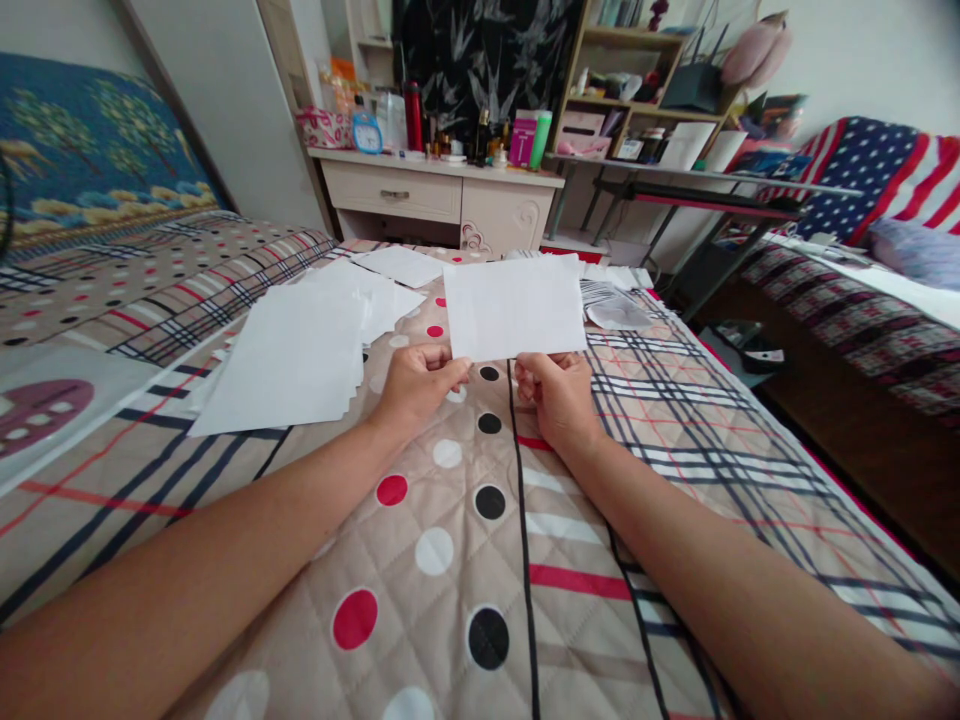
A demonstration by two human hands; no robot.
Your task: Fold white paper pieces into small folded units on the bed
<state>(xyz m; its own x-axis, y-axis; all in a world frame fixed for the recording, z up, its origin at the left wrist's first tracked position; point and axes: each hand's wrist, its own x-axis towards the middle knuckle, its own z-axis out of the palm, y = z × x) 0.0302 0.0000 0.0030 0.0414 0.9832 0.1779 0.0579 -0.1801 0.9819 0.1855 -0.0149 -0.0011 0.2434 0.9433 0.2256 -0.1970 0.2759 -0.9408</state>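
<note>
The left hand (pixel 415 383) is closed in a pinch on the lower left edge of a plain white rectangular sheet of paper (pixel 514 305), thumb on the near face and fingers curled behind. The right hand (pixel 553 392) grasps the same sheet at its lower right edge, fingers folded under the paper's bottom rim. The sheet is held up between the two hands, just above centre of the frame, tilted slightly and lifted clear of the bed.

Beneath the hands lies a beige quilted bedspread with red, black and white dots and plaid stripes (pixel 480 540), filling the lower half of the frame. To the left of the left hand, a loose stack of white paper sheets (pixel 292 350) is fanned out on the bedspread, near the hand but apart from it. Beyond the held sheet, at upper centre, more white papers (pixel 401 265) lie flat, and a few crumpled or printed pieces (pixel 615 305) sit just right of the sheet's upper corner.

Farther back, a cream-coloured counter with drawers (pixel 439 195) carries bottles, a blue clock and boxes. At upper right stands a wooden shelf unit (pixel 645 70), and a stars-and-stripes blanket (pixel 885 175) drapes at the far right. A blue patterned headboard (pixel 82 150) fills the upper left.
</note>
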